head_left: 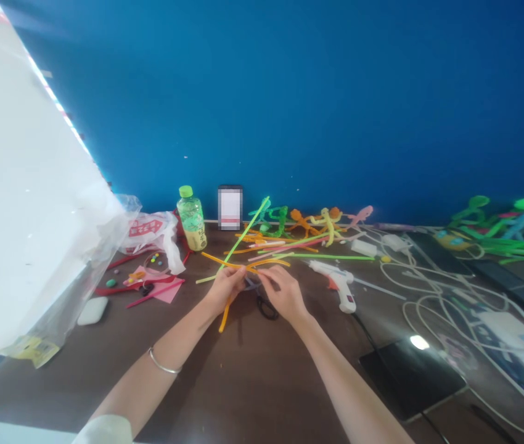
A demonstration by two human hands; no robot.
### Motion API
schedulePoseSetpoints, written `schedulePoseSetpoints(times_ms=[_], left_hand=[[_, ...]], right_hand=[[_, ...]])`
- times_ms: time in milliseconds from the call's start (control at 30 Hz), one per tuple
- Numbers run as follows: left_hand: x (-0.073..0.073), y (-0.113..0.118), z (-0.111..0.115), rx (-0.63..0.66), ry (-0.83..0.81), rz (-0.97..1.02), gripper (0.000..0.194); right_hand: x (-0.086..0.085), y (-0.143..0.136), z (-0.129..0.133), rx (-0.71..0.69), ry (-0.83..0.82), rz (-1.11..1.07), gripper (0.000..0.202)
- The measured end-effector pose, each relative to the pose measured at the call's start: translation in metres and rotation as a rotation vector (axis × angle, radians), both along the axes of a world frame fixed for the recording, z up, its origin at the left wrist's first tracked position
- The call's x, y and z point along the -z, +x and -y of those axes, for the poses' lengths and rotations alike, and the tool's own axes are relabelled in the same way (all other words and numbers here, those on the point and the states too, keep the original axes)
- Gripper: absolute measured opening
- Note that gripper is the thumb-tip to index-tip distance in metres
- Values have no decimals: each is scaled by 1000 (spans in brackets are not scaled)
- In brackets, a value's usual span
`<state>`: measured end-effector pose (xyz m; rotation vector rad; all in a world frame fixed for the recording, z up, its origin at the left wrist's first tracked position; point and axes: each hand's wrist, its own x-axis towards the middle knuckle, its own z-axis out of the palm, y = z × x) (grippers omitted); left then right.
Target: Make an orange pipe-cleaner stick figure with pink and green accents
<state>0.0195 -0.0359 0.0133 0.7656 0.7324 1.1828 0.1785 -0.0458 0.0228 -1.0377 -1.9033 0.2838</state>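
Over the worktop (243, 388), the orange fuzzy stems (225, 316) cross between both hands. The left hand (229, 287) has its fingers pinched closed around them; the right hand (285, 293) nips a strand just beside, thumb against fingertip. I'd hold the left pinch firm and bend gently, clear of the dark-handled scissors (261, 306) below.

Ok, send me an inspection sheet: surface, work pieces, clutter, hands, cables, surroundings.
Surface: brown table, crowded along its far edge.
Work pieces: orange pipe cleaners, held; coloured figures beyond.
Clutter: bottle, plastic bag and pink paper at left; scissors near centre; glue gun at right.
Hands: left hand and right hand both grip the orange pipe cleaners.
Cables: white cables loop across the right side; black cord trails from the glue gun.
Surroundings: blue wall behind.
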Motion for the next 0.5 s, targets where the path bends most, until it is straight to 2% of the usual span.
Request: schedulePoseSetpoints(times_ms=[133, 300, 367, 500], left_hand=[[-4, -3, 3, 115, -1, 24, 34], [-6, -7, 10, 374, 39, -8, 34], [-7, -8, 11, 445, 56, -48, 33], [-11, -9, 12, 493, 92, -95, 29]], right_hand=[[-7, 3, -2, -82, -291, -152, 20], [-24, 17, -14, -337, -742, -82, 24], [-35, 22, -22, -398, -831, -38, 24], [-62, 27, -40, -519, -893, 129, 25]])
